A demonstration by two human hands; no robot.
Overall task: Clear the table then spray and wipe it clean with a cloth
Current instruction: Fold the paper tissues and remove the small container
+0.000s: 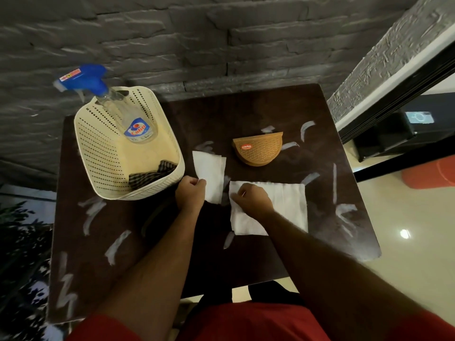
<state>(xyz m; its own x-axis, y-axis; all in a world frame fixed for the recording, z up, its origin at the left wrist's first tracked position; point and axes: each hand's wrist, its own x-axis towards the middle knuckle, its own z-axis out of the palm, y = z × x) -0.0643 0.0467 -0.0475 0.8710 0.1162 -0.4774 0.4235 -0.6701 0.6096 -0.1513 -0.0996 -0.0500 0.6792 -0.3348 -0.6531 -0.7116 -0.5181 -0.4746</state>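
On the dark brown table [172,254], marked with white chalk streaks, lie two white napkins. My left hand [190,193] pinches the near corner of the left napkin [210,168]. My right hand [253,196] pinches the left edge of the larger right napkin [288,203]. A cream perforated basket [103,153] at the table's left holds a clear spray bottle [133,119] with a blue trigger head and a dark checked cloth [152,174]. A tan half-round napkin holder [259,148] stands beyond the napkins.
A grey stone wall [197,40] runs right behind the table. A pale tiled floor [406,242] lies to the right, with an orange object [430,173] and a black frame there. Dark plant leaves [22,242] sit at the left.
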